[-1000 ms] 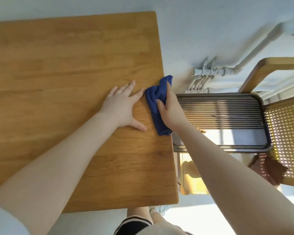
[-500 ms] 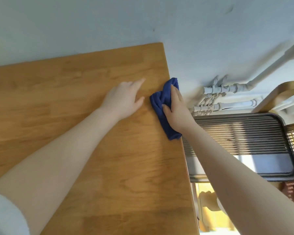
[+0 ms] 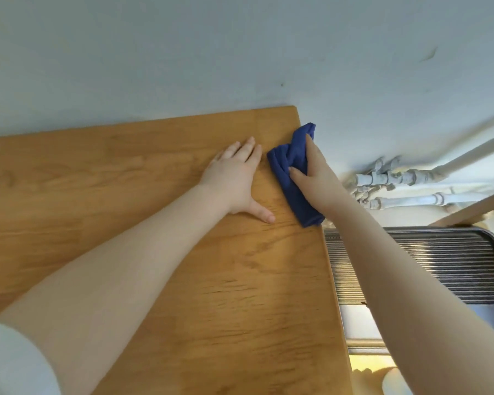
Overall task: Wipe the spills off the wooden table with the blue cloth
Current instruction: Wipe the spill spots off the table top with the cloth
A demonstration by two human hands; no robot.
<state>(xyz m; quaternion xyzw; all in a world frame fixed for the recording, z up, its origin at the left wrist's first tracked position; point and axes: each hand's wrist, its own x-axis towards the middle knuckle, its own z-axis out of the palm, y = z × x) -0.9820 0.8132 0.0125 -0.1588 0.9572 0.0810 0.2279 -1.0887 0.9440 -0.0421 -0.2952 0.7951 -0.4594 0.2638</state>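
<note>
The wooden table (image 3: 154, 195) fills the lower left of the head view, its far right corner near the wall. A bunched blue cloth (image 3: 293, 172) lies along the table's right edge, partly hanging over it. My right hand (image 3: 317, 173) presses down on the cloth, with the fingers over its outer side and the thumb across its middle. My left hand (image 3: 234, 178) rests flat on the wood just left of the cloth, fingers together and thumb spread. I see no spill on the bare wood.
A pale wall (image 3: 240, 52) runs behind the table. Right of the table edge are white pipes (image 3: 397, 181), a dark ribbed panel (image 3: 439, 260) below them and a wooden chair frame (image 3: 474, 209) at the far right.
My right hand has slid the cloth along the right edge toward the far corner. My left hand moved with it, its thumb now spread. The view has tilted up toward the wall.
</note>
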